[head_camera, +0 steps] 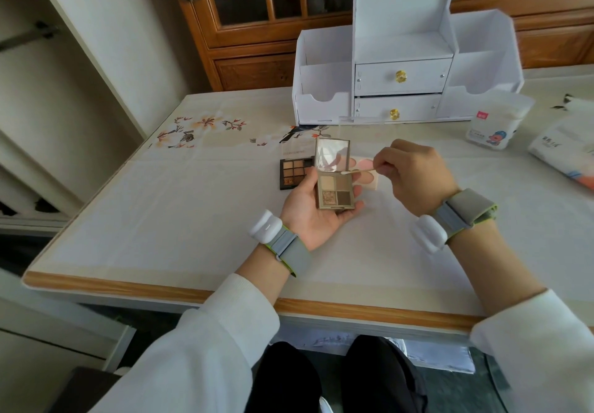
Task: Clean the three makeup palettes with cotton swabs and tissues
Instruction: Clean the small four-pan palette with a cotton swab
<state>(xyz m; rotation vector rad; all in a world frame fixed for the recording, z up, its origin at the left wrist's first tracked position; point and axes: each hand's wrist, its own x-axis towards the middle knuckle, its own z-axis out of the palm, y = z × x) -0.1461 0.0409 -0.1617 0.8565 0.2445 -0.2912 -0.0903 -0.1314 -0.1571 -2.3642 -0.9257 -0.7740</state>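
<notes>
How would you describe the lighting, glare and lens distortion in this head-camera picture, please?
Head view: soft, even light, with only faint shadows under the left hand and right hand; the mirror in the lid of the held palette catches a bright reflection; wide-angle distortion makes the sides of the white organizer lean outward; the cotton swab looks thin and slightly soft.

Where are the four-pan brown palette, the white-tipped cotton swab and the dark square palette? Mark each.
four-pan brown palette (334,191): head view, its pans.
white-tipped cotton swab (357,171): head view, mid-shaft.
dark square palette (294,168): head view, its pans.
</notes>
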